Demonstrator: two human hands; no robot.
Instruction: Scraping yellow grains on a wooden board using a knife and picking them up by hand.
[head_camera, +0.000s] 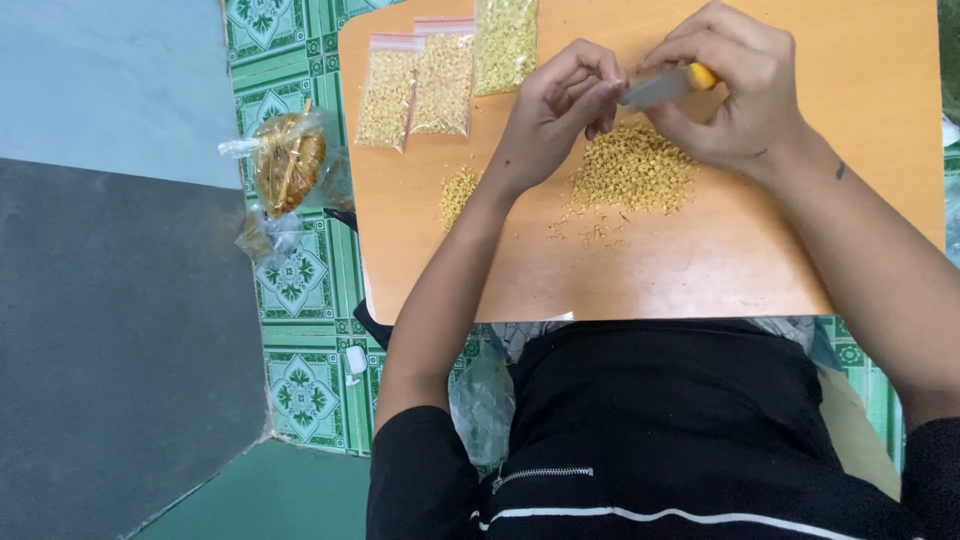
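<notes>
Looking down, I see my right hand gripping a small yellow-handled knife, blade pointing left toward my left hand, whose fingertips pinch something too small to tell. Both hover above the large yellow kernel heap mid-board on the orange wooden board.

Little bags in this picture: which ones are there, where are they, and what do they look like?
Three clear flat zip bags of yellow bits: top of the orange table, side by side, pink-striped tops.
Crinkly clear bag of brown stuff: left of the table, over the green patterned floor.
No labels, signs or screens.
</notes>
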